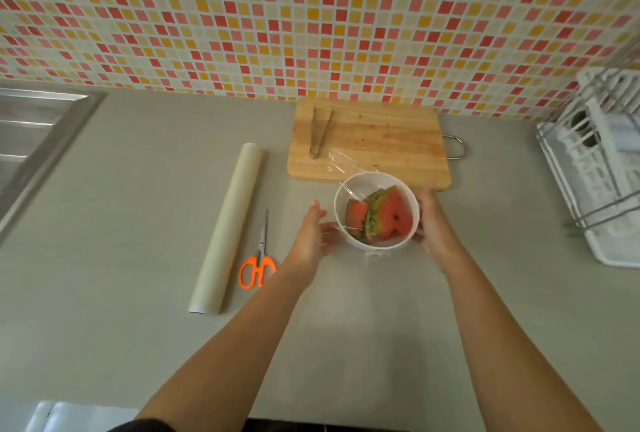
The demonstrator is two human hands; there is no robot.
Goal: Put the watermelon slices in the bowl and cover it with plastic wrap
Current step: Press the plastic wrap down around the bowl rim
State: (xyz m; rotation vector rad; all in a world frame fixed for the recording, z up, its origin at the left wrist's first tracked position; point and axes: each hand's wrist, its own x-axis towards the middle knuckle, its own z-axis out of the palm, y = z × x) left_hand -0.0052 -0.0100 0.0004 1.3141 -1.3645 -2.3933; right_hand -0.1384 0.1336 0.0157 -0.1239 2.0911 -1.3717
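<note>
1. A steel sink (pixel 33 126) fills the upper left edge of the frame, one basin in view.
2. One roll of plastic wrap (pixel 227 227) lies on the grey counter (pixel 138 189) left of centre, running from lower left to upper right.
3. One pair of orange-handled scissors (pixel 259 260) lies just right of the roll, blades closed and pointing up the frame.
4. The left hand (pixel 311 237) is spread, fingers fairly straight and a little apart, palm turned toward the bowl's left side. Its fingertips reach the loose film there; I cannot tell if they touch the bowl wall itself.
5. One white bowl (pixel 375 247) stands on the counter at centre, between the two hands. Inside are the watermelon slices (pixel 393 215), upright and packed together. Two red faces show plainly, with green rinds between; the full count is unclear.
6. One sheet of clear film (pixel 341 161) is stretched over the bowl's rim and trails onto the board behind.
7. One wooden cutting board (pixel 381 135) sits above the bowl against the tiled wall (pixel 311 16), with one pair of metal tongs (pixel 320 132) on its left part.
8. The right hand (pixel 434 220) cups the bowl's right wall, thumb up, fingers curved round it.
9. One white dish rack (pixel 595 168) stands at the right edge.
</note>
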